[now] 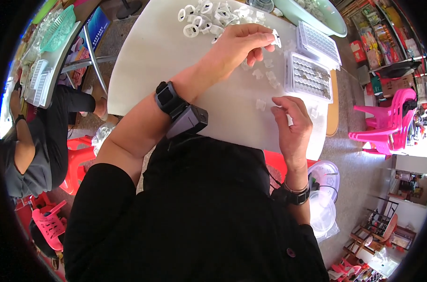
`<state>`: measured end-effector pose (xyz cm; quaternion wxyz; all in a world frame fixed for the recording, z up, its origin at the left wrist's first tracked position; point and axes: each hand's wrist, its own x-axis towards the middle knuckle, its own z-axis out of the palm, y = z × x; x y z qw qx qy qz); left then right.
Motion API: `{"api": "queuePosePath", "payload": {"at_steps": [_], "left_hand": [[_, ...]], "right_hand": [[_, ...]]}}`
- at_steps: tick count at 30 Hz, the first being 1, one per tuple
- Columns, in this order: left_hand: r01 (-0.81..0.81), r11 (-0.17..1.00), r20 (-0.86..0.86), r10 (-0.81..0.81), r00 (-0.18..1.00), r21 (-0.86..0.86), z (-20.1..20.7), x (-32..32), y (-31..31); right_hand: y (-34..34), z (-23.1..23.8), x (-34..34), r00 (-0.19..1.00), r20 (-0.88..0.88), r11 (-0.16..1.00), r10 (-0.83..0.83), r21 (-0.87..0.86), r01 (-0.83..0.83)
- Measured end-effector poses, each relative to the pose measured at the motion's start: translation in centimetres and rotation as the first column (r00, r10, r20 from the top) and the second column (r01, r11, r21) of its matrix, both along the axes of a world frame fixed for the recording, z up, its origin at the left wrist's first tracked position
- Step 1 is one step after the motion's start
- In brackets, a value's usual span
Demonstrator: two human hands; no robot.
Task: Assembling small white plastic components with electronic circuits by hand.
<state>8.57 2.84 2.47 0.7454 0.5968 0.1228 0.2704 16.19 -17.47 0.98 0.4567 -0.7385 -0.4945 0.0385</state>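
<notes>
Hands well apart over the table (162, 66). Your left hand (241, 42) pinches a white ring (277, 38) between thumb and fingers, raised just left of the trays (317, 41). Your right hand (296, 126) is half curled near the table's near edge; cannot tell whether it grips anything. A clear bit (261, 105) lies just left of its fingertips. Loose rings (218, 15) heap at the far side, near a pale green basin (334, 29).

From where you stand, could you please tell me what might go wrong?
The left hand pinches a small white part, which might slip. The right hand is close to loose clear pieces and could nudge them. The nearer tray is by the edge of the table; a bump might shift it.
</notes>
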Motion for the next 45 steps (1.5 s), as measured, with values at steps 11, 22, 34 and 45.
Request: {"api": "queuePosePath", "payload": {"at_steps": [11, 22, 34, 45], "left_hand": [[0.066, 0.998, 0.015, -0.066, 0.998, 0.012, 0.3, -0.1, -0.1], [0.451, 0.887, -0.081, -0.444, 0.892, 0.104, 0.2, -0.3, -1.2], [0.468, 0.872, -0.083, -0.460, 0.884, 0.144, 0.1, -0.1, -1.7], [0.433, 0.878, -0.127, -0.414, 0.901, 0.206, 0.1, 0.1, -1.9]], "right_hand": [[0.6, -0.2, 0.0, 0.982, 0.185, 0.999, 0.028, -0.050, -0.019], [1.3, 3.5, 0.6, 0.961, 0.233, 0.961, -0.147, 0.265, 0.083], [1.7, 2.3, 0.9, 0.910, 0.362, 0.951, -0.202, 0.294, 0.094], [1.7, 2.0, 1.2, 0.901, -0.435, 0.948, -0.002, 0.285, 0.140]]}}
